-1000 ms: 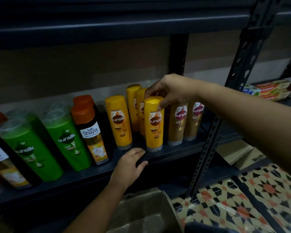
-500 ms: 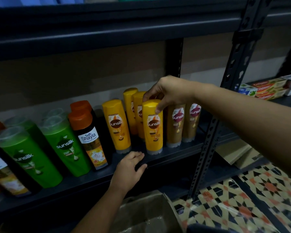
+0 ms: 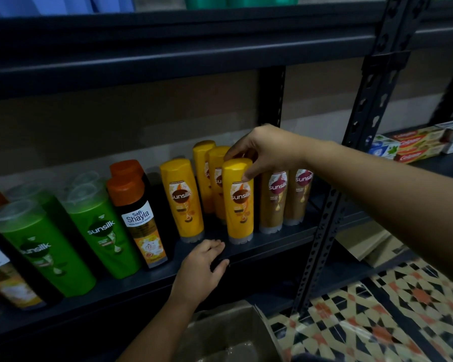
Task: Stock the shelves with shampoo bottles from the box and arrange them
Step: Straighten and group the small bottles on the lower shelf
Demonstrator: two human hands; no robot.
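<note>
My right hand (image 3: 264, 150) pinches the top of a yellow Sunsilk bottle (image 3: 239, 205) that stands upright at the front of the dark shelf (image 3: 115, 286). Another yellow bottle (image 3: 182, 197) stands to its left, and two more sit behind. Two brown-gold Sunsilk bottles (image 3: 275, 202) stand to the right. Green Sunsilk bottles (image 3: 100, 231) and orange-capped black Shayla bottles (image 3: 139, 218) fill the left. My left hand (image 3: 202, 270) rests on the shelf's front edge, fingers relaxed. The cardboard box (image 3: 228, 335) sits open below.
A perforated black upright post (image 3: 351, 158) stands just right of the bottles. Toothpaste cartons (image 3: 413, 145) lie on the neighbouring shelf at right. Flat cardboard (image 3: 361, 241) lies on the lower shelf. Patterned floor tiles (image 3: 390, 314) show at bottom right.
The view has tilted slightly; my right hand stays on the yellow bottle's top, and its fingers have shifted a little. My left hand stays on the shelf edge.
</note>
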